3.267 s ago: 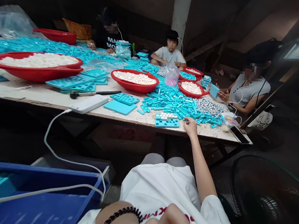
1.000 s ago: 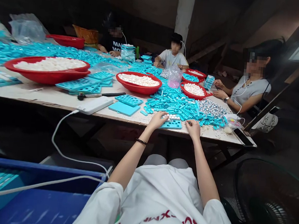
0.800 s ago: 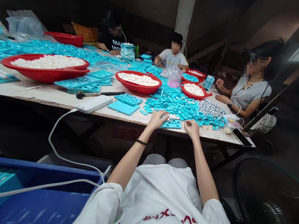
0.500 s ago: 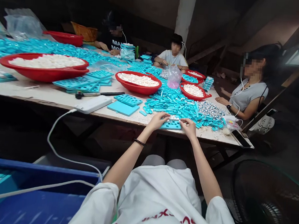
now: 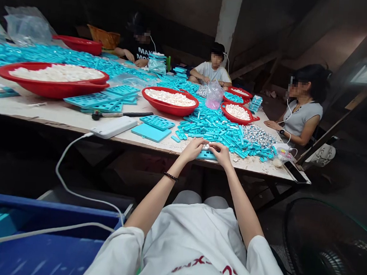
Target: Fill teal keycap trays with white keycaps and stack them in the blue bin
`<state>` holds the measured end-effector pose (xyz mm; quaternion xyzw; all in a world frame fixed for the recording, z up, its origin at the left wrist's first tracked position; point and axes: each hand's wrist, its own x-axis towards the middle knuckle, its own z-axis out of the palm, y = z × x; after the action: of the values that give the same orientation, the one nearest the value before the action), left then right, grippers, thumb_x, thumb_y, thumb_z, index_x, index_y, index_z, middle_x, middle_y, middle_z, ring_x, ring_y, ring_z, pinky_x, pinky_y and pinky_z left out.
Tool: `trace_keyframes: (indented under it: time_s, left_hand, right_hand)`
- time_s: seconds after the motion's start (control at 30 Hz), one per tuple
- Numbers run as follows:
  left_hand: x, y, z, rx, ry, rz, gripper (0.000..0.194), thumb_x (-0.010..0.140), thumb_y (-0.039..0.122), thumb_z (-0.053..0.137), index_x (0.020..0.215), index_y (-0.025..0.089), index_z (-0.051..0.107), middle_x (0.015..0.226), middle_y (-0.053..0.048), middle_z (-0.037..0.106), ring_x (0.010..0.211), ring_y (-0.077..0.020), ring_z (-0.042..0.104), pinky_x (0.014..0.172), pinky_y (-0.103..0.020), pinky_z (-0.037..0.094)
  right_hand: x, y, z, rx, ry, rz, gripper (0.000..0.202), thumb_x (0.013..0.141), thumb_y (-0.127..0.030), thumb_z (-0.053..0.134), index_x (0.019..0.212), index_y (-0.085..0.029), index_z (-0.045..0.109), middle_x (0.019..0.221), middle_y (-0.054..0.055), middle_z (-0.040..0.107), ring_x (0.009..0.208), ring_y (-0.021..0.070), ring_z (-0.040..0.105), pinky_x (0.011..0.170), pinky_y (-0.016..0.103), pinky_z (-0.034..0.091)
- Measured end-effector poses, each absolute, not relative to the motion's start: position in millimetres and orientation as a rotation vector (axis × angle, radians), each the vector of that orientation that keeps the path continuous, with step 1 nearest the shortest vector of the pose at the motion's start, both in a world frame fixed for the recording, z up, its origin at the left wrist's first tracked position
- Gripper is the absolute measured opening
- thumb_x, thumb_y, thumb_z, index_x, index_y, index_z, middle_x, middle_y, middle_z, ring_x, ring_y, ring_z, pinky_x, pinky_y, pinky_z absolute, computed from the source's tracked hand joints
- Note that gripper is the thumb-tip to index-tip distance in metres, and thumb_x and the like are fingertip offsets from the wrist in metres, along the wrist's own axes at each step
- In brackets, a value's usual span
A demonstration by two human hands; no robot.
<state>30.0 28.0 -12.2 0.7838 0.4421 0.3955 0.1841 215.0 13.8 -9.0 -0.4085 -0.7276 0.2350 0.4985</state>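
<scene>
Hands meet over a small teal tray (image 5: pixel 206 155) at the near edge of the table (image 5: pixel 60 116). My left hand (image 5: pixel 193 149) and right hand (image 5: pixel 220 152) are drawn together, fingertips pinching at small white pieces (image 5: pixel 206 146) seated in the tray's pockets; whether either hand truly grips one, I cannot tell.

I judge the risk to be the edge — the tray sits close to it, and a hard press or a nudge from either wrist could tip it and scatter its white pieces to the floor. The loose pile of teal parts (image 5: pixel 218 130) just behind it could also spill into the tray.

Three red basins hold white pieces: a large one (image 5: pixel 51 84) far left, a middle one (image 5: pixel 170 101), a smaller one (image 5: pixel 238 113) to the right. An empty teal tray (image 5: pixel 157 122) lies left of my hands — beside a white power bank (image 5: pixel 113 127).
</scene>
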Motion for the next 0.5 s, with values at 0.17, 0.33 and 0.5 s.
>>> trace_keyframes:
  time_s: [0.17, 0.33, 0.5]
  left_hand:
    - [29.5, 27.4, -11.1, 2.221, 1.25, 1.099, 0.045, 0.093, 0.017, 0.034, 0.118, 0.023, 0.071, 0.128, -0.005, 0.072, 0.138, -0.0252, 0.052, 0.125, -0.052, 0.023]
    - [29.7, 25.2, -11.3, 2.233, 1.254, 1.102, 0.042, 0.095, 0.021, 0.036, 0.118, 0.025, 0.071, 0.128, -0.004, 0.072, 0.138, -0.0251, 0.052, 0.126, -0.052, 0.022]
    - [30.9, 25.9, -10.7, 2.254, 1.26, 1.112, 0.041, 0.094, 0.02, 0.037, 0.117, 0.025, 0.071, 0.127, -0.005, 0.072, 0.136, -0.0263, 0.053, 0.124, -0.053, 0.025]
  right_hand:
    - [215.5, 14.8, -10.7, -0.974, -1.746, 0.581, 0.022, 0.087, -0.042, 0.066, 0.092, -0.025, 0.08, 0.101, 0.006, 0.075, 0.091, 0.0214, 0.07, 0.082, 0.033, 0.057]
    - [216.8, 15.5, -12.3, -0.976, -1.725, 0.589, 0.028, 0.089, -0.047, 0.065, 0.096, -0.024, 0.079, 0.105, 0.007, 0.074, 0.091, 0.0211, 0.071, 0.083, 0.034, 0.059]
    - [217.2, 15.9, -13.2, -0.973, -1.736, 0.597, 0.025, 0.088, -0.046, 0.066, 0.094, -0.025, 0.08, 0.103, 0.006, 0.074, 0.095, 0.0225, 0.071, 0.084, 0.035, 0.059]
